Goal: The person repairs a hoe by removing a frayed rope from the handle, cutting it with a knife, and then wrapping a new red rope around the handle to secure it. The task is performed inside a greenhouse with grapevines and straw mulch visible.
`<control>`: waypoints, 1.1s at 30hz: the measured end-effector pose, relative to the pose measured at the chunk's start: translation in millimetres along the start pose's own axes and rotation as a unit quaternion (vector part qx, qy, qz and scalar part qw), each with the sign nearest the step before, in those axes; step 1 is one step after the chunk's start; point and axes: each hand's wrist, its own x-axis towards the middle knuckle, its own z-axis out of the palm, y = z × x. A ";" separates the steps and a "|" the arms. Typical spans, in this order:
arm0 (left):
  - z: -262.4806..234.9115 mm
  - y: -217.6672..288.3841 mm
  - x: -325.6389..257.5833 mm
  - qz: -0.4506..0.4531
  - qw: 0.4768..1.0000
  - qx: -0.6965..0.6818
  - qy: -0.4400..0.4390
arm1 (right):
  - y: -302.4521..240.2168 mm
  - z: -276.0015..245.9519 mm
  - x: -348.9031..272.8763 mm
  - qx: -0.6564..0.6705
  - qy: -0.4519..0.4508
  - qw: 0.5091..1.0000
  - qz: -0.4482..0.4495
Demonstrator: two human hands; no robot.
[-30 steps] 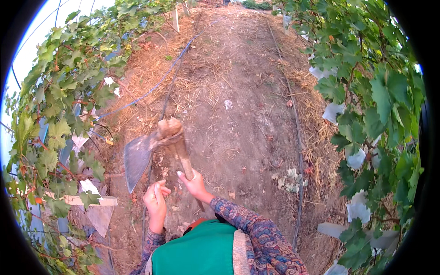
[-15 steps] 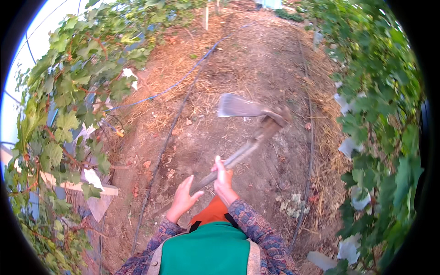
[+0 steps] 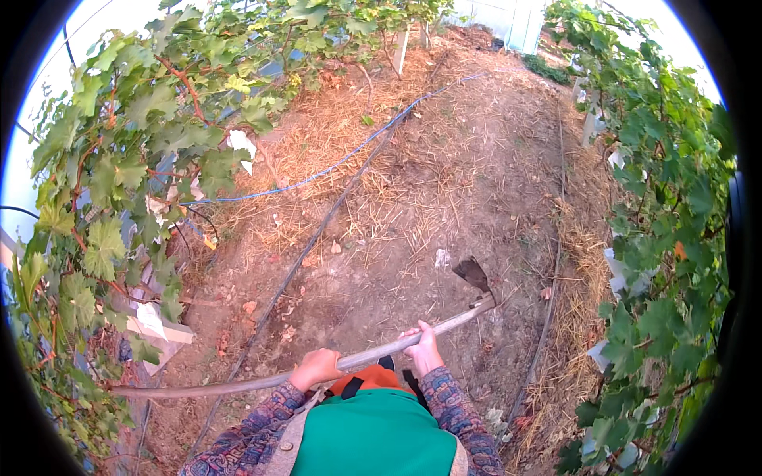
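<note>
A hoe [image 3: 270,382] with a long pale wooden handle lies slantwise across the front of my body. Its dark metal blade [image 3: 471,274] is at the right end, low over or on the bare soil; contact I cannot tell. My left hand [image 3: 317,368] is wrapped round the middle of the handle. Farther toward the blade, my right hand [image 3: 424,349] grips the same handle. The handle's tail end reaches left to the vine leaves.
Leafy grapevines [image 3: 103,246] line the left, and more vines [image 3: 675,270] the right, with white paper bags among them. Black hoses [image 3: 305,250] run along both sides of the dirt path. A blue hose [image 3: 337,163] crosses dry straw. A pale post [image 3: 401,51] stands far off.
The hoe's blade has come down from its raised place, and the handle has swung flatter, its tail end out to the left. My left hand's spread fingers have closed round the handle.
</note>
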 end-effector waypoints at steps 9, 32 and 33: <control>-64.4 -49.8 -6.6 -0.083 0.991 0.105 -0.004 | -130.8 18.7 106.6 0.021 0.113 0.993 -0.009; -36.3 228.8 169.3 -0.245 0.961 -0.125 0.022 | -195.3 103.8 208.7 -0.218 0.070 0.972 0.056; -38.9 229.5 154.4 -0.261 0.958 -0.116 0.003 | -204.5 105.9 218.7 -0.224 0.055 0.972 0.042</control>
